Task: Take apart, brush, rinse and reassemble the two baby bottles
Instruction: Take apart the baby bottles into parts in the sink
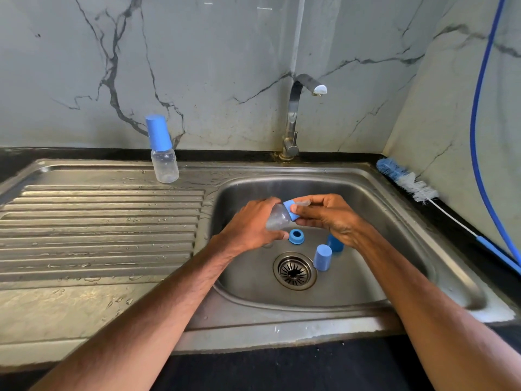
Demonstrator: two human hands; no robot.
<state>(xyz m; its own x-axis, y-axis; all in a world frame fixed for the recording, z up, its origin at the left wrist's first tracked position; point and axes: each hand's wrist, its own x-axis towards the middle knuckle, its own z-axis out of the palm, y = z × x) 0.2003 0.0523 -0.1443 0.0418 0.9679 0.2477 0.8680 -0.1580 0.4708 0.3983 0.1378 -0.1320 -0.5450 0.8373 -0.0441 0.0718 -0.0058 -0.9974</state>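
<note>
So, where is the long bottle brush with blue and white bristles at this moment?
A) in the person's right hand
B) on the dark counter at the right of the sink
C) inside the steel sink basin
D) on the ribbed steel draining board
B: the long bottle brush with blue and white bristles lies on the dark counter, to the right of the steel sink, beside the wall.

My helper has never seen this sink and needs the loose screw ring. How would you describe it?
Look in the steel sink basin, just beyond the round drain. The blue ring lies there; unlike the two taller, closed blue caps to its right, it is short with a hole in its middle.
</note>
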